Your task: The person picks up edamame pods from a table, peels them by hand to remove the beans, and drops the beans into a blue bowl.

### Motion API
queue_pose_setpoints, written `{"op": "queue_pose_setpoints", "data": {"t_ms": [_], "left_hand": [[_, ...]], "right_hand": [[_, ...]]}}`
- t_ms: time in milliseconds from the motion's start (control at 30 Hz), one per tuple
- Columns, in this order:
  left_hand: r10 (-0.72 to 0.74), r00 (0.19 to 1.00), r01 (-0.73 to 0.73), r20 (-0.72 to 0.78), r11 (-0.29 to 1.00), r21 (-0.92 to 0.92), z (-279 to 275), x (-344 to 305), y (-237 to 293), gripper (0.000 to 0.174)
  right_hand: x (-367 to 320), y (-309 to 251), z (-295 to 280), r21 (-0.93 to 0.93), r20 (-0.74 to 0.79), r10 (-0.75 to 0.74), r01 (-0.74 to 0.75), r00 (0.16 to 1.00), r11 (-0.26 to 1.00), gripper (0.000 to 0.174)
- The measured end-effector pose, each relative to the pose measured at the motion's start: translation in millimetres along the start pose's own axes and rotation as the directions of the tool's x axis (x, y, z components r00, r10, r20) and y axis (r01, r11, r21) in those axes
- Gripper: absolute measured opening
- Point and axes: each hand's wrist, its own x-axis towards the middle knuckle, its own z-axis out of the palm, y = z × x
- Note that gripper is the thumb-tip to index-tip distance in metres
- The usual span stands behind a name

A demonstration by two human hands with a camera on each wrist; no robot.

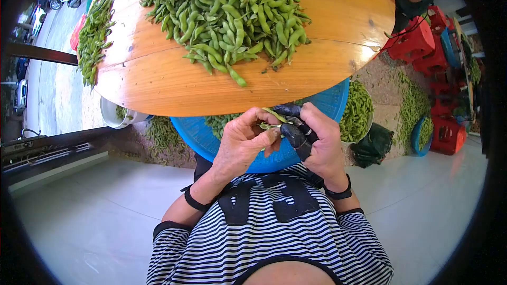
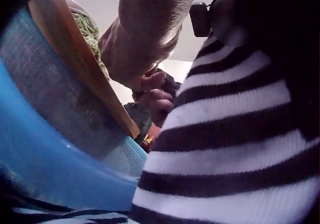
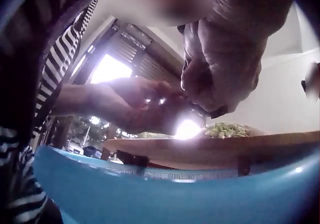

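Both hands meet just below the near edge of a round wooden table (image 1: 158, 84), above a blue basin (image 1: 327, 103). My left hand (image 1: 245, 140) and my right hand (image 1: 314, 137) together pinch one green bean pod (image 1: 272, 117). The right hand's fingertips wear dark covers (image 1: 296, 132). A big heap of green pods (image 1: 237, 10) lies on the table beyond the hands. In the right wrist view the right hand (image 3: 225, 59) is close up and the left hand (image 3: 130, 104) faces it; the pod is too dim to make out there.
A second strip of pods (image 1: 94, 37) lies along the table's left edge. On the floor stand a white bowl (image 1: 113, 116), a basin of pods (image 1: 358, 111) and red stools (image 1: 417, 39). My striped shirt (image 1: 274, 232) fills the foreground.
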Motion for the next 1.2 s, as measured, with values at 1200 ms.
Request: {"op": "queue_pose_setpoints", "data": {"t_ms": [1200], "left_hand": [[0.118,0.950,-0.309,0.290,0.493,0.813,-16.7,-6.2,12.2,0.024]], "right_hand": [[-33.1,23.6,-78.3,-0.026,-0.104,0.414,-0.419,0.904,0.908,0.033]]}}
